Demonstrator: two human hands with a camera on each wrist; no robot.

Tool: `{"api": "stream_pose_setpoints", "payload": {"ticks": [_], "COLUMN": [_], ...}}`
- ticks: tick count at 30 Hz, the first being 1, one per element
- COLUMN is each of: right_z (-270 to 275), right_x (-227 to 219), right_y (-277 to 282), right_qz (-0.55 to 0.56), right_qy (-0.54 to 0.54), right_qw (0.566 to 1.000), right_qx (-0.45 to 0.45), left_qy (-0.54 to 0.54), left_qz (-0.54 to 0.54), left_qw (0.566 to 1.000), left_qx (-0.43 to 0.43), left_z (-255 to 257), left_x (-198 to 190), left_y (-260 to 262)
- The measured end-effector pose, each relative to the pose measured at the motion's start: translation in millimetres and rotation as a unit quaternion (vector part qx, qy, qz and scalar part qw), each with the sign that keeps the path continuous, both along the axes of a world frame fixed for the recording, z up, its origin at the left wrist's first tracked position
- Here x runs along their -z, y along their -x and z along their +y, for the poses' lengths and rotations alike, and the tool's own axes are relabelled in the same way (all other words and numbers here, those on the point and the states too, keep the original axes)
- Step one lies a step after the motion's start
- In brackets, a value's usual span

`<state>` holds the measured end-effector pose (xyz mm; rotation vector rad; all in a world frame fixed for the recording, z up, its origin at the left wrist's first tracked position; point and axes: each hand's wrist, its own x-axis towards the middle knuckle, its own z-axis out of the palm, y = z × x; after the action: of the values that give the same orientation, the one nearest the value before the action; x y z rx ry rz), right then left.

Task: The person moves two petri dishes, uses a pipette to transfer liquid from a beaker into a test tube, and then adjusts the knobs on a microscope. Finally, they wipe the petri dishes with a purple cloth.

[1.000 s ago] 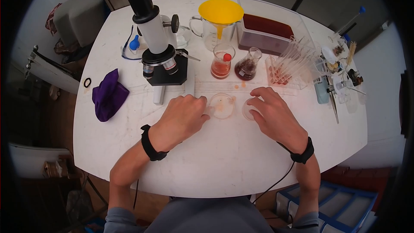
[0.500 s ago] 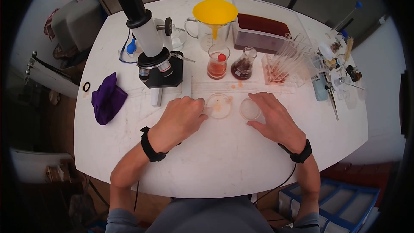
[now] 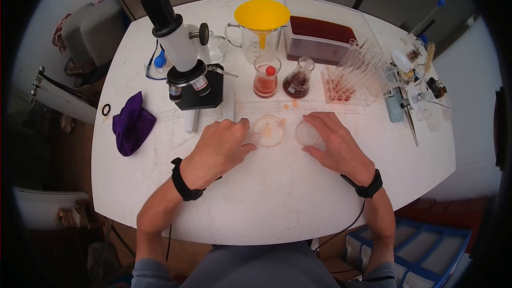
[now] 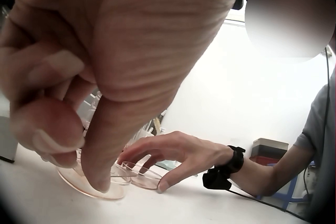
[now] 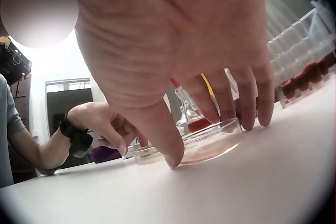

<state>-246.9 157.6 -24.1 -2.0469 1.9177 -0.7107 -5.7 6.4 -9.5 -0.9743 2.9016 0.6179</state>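
Note:
My left hand point(image 3: 218, 146) pinches a thin clear strip point(image 3: 253, 138), like a glass slide, between curled fingers and thumb. Its far end reaches the left rim of a shallow clear petri dish point(image 3: 270, 146), which lies flat with orange stains in and beside it. To the right is a second petri dish point(image 3: 308, 134) on the table. Around that one my right hand point(image 3: 341, 141) is curved, thumb at the near side and fingers at the far side. In the right wrist view the thumb stands against the wall of this petri dish point(image 5: 212, 150).
Behind the dishes stand a beaker point(image 3: 265, 82) of red liquid, a dark-filled flask point(image 3: 296, 84) and a rack of test tubes point(image 3: 341, 93). A microscope point(image 3: 194, 82) rises close beyond the left hand. At far left lies a purple cloth point(image 3: 132, 125); tweezers point(image 3: 410, 125) lie at right.
My right hand's fingers have opened from over the right-hand dish to its sides, uncovering it. The left hand keeps its pinch on the strip. The head view has shifted slightly.

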Motion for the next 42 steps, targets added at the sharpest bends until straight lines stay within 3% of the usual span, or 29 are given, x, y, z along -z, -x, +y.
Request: {"api": "stream_pose_setpoints", "payload": {"ticks": [20, 24, 25, 27, 29, 31, 32, 34, 35, 37, 42], "right_z": [9.2, 27.0, 29.8, 29.7, 29.1, 24.7, 20.6, 10.9, 6.5, -1.1, -10.1], "right_x": [-3.7, -14.7, -16.4, -18.0, -14.1, -13.3, -11.8, -6.7, -3.7, 2.2, 6.4], "right_y": [6.7, 24.7, 34.4, 52.9, 75.2, 87.5, 89.1, 88.9, 89.3, 90.5, 93.6], "right_qz": [0.009, -0.009, -0.033, -0.065, -0.068, -0.089, -0.089, -0.101, -0.102, -0.105, -0.13], "right_qy": [-0.004, 0.067, 0.088, 0.146, 0.161, 0.166, 0.167, 0.19, 0.19, 0.18, 0.149], "right_qw": [1.0, 0.995, 0.988, 0.965, 0.955, 0.946, 0.945, 0.943, 0.942, 0.945, 0.943], "right_qx": [0.022, 0.067, 0.119, 0.208, 0.239, 0.264, 0.266, 0.256, 0.257, 0.253, 0.266], "left_qy": [0.021, -0.142, -0.185, -0.269, -0.311, -0.302, -0.301, -0.453, -0.452, -0.534, -0.556], "left_qz": [0.048, 0.063, 0.058, 0.02, -0.011, 0.076, 0.075, -0.023, -0.026, -0.025, -0.03], "left_qw": [0.999, 0.986, 0.975, 0.943, 0.921, 0.905, 0.905, 0.87, 0.87, 0.83, 0.82], "left_qx": [-0.011, 0.064, 0.113, 0.195, 0.235, 0.29, 0.292, 0.195, 0.196, 0.157, 0.13], "left_z": [8.6, 26.3, 33.2, 47.1, 60.0, 67.8, 66.7, 61.1, 58.4, 52.0, 51.0], "left_x": [-9.5, -30.2, -26.1, -13.3, 13.5, 35.5, 33.8, 23.6, 25.5, 32.1, 30.3], "left_y": [0.0, 0.8, 2.8, 10.6, 18.6, 24.8, 26.7, 31.5, 31.7, 30.7, 31.0]}}
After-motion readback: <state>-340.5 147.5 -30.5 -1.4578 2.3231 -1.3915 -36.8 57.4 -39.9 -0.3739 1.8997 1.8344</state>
